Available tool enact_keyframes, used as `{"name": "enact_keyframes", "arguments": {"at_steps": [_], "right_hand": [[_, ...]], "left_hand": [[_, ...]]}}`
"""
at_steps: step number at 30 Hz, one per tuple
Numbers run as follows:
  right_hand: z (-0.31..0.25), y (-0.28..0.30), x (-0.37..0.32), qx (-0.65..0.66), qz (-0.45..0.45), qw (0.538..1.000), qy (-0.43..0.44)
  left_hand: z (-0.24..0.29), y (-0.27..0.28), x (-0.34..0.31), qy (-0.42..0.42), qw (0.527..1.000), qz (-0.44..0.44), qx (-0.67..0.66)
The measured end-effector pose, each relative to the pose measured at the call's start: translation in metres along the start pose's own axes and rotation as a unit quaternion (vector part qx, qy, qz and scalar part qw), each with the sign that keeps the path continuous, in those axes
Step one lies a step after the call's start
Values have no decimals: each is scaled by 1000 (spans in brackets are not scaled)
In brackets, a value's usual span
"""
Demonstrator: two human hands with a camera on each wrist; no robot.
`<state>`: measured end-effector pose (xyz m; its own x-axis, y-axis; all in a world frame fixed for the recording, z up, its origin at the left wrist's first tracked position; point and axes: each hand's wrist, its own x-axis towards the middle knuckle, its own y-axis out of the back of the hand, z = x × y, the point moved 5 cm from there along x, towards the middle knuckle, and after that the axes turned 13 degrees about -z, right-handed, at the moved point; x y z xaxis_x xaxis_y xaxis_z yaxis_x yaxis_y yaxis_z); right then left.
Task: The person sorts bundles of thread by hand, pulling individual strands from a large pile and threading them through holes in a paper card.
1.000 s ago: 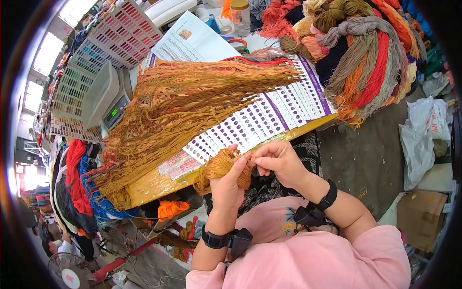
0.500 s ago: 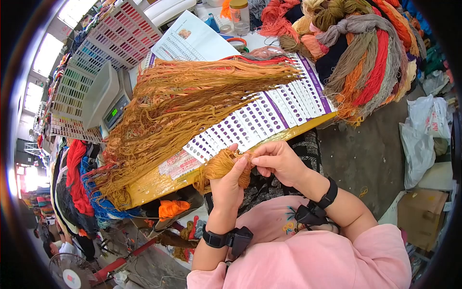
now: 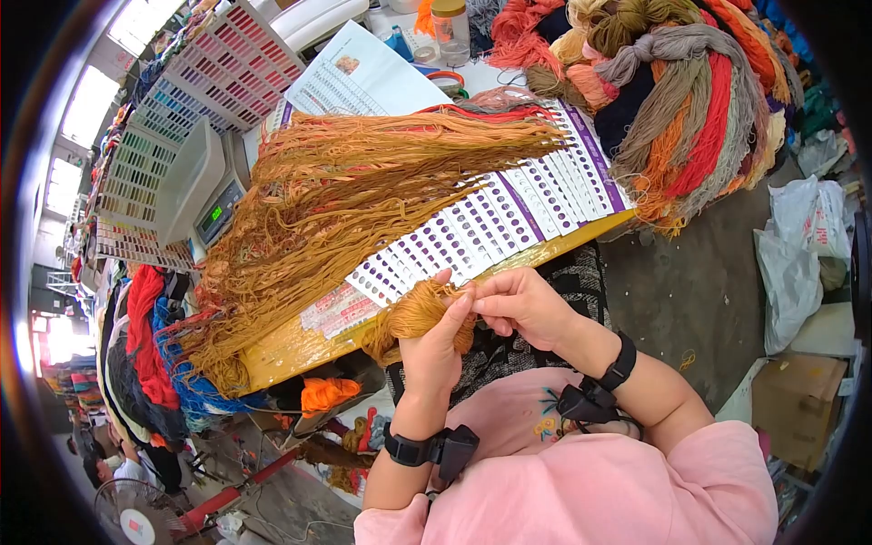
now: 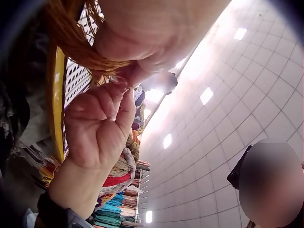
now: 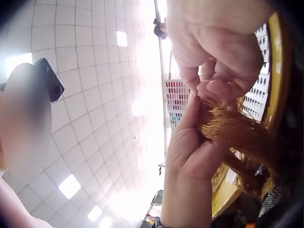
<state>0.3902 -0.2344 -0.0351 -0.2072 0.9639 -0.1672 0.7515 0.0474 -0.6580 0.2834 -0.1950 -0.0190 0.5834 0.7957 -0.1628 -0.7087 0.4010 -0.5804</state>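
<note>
A skein of golden-brown yarn (image 3: 413, 313) is bunched in my left hand (image 3: 434, 352), whose thumb lies along its near side. My right hand (image 3: 536, 311) meets the left thumb tip at the skein's right edge. There its thumb and forefinger pinch fine strands, and its other fingers curl toward the palm. Seen from the right wrist, the yarn (image 5: 232, 126) fans out from under the fingertips and hangs down beside the left hand (image 5: 190, 156). In the left wrist view, the right hand (image 4: 97, 126) shows palm side, fingertips close together at the strands.
Long orange-to-brown yarn hanks (image 3: 363, 182) spread over the yellow-edged table (image 3: 282, 354). Shade cards (image 3: 463, 232) with purple dots lie beside them. A digital scale (image 3: 218, 213) and colour chart (image 3: 204, 77) stand left. Mixed skeins (image 3: 699, 118) are heaped at the right; printed paper (image 3: 363, 77) lies behind.
Both hands stay almost in place, the right still pinching beside the left thumb. The skein's strands have shifted slightly in the left hand.
</note>
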Motion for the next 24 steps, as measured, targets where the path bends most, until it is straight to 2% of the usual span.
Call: {"name": "enact_keyframes", "arguments": {"at_steps": [9,12,13,14,15,16,17,18,19,20,21,22,23,24], "right_hand": [[-7,0,-3,56,26,996,67],[-15,6,-5,36,29,980,194],[-21,9,-9,53,21,978,199],[-33,13,-17,72,14,976,204],[-43,20,-25,89,4,977,193],[-54,29,-36,171,-29,964,203],[-63,44,-52,222,-39,951,213],[-75,62,-68,242,-78,938,235],[-91,74,-85,254,-63,932,250],[-108,89,-103,253,-35,932,258],[-128,116,-126,234,32,933,271],[-160,147,-156,31,68,951,300],[-191,218,-210,67,234,900,361],[-237,250,-266,-144,285,852,414]], "left_hand": [[2,-3,-1,24,998,-12,-60],[4,5,-3,40,988,-30,-146],[6,14,-3,45,981,-41,-184],[15,29,-1,40,986,-84,-139],[27,46,-6,11,985,-8,-173],[36,70,-11,-19,902,-80,-423],[45,110,-17,-49,817,-86,-567],[64,135,-26,-67,799,-103,-588],[80,174,-42,-95,796,-51,-596],[97,226,-61,-147,831,14,-536],[112,271,-85,-169,827,26,-536],[127,314,-108,-192,822,37,-536],[133,309,-110,-189,831,41,-522],[141,300,-111,-184,841,44,-508]]}}
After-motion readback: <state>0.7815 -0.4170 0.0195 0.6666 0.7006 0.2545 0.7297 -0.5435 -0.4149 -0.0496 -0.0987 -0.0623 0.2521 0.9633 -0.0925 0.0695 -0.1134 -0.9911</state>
